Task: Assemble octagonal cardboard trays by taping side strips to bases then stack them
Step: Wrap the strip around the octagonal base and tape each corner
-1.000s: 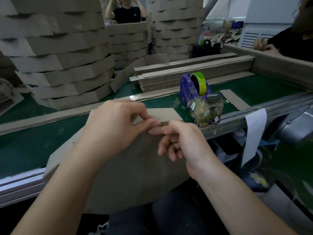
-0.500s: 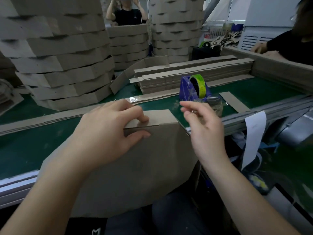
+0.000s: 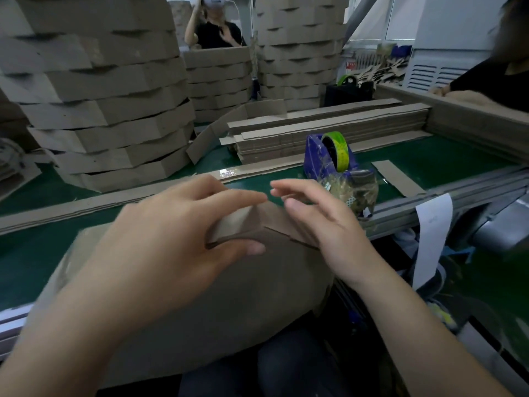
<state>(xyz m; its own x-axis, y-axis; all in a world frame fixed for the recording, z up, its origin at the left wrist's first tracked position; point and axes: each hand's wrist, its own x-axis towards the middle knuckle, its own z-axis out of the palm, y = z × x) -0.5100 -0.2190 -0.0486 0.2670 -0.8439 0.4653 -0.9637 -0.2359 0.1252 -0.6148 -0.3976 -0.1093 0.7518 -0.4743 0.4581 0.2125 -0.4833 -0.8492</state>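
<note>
Head view, the only one on my feed

1. Left hand (image 3: 183,233): clamped, fingers above and thumb below, on the end of the side strip (image 3: 232,222), at the far edge of the base (image 3: 229,296), which lies across the lap
2. Right hand (image 3: 320,222): fingers loose and apart, holding nothing I can make out
3. Tape dispenser (image 3: 329,159): on the green belt (image 3: 429,161), near, at 1 o'clock of the right hand
4. Deciding relation, my judgement: the strip end lies at 9 o'clock of the right hand, just beside it, with its long axis 9 to 3; the right hand is nearer the dispenser
5. Stacked trays (image 3: 108,110) at 10 o'clock; strip pile (image 3: 329,130) at 12
</note>
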